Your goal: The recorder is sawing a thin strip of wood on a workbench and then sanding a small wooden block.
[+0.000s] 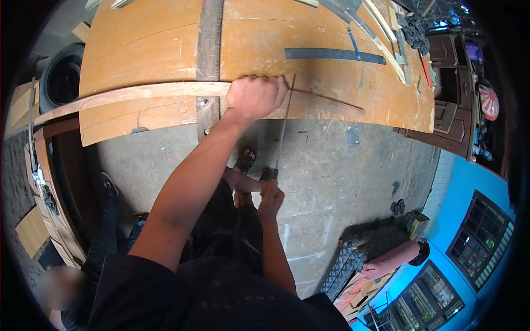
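In the head view, your left hand (257, 97) is curled tight over a long, pale wooden strip (160, 91), which lies along the near edge of the table (381, 105) and juts past its left edge. Below that near edge, your right hand (271, 199) is wrapped around the handle of a thin saw (285, 121), its blade rising just beside your left fingers. Sawing across the strip seems in hand; the next stroke likely calls for firm pressure and fingers kept clear.

We see a woodworking workshop: a scuffed orange-brown wooden bench (149, 38), a long pale wooden strip (160, 90), a narrow metal saw (284, 124) and a bare grey concrete floor (337, 176).
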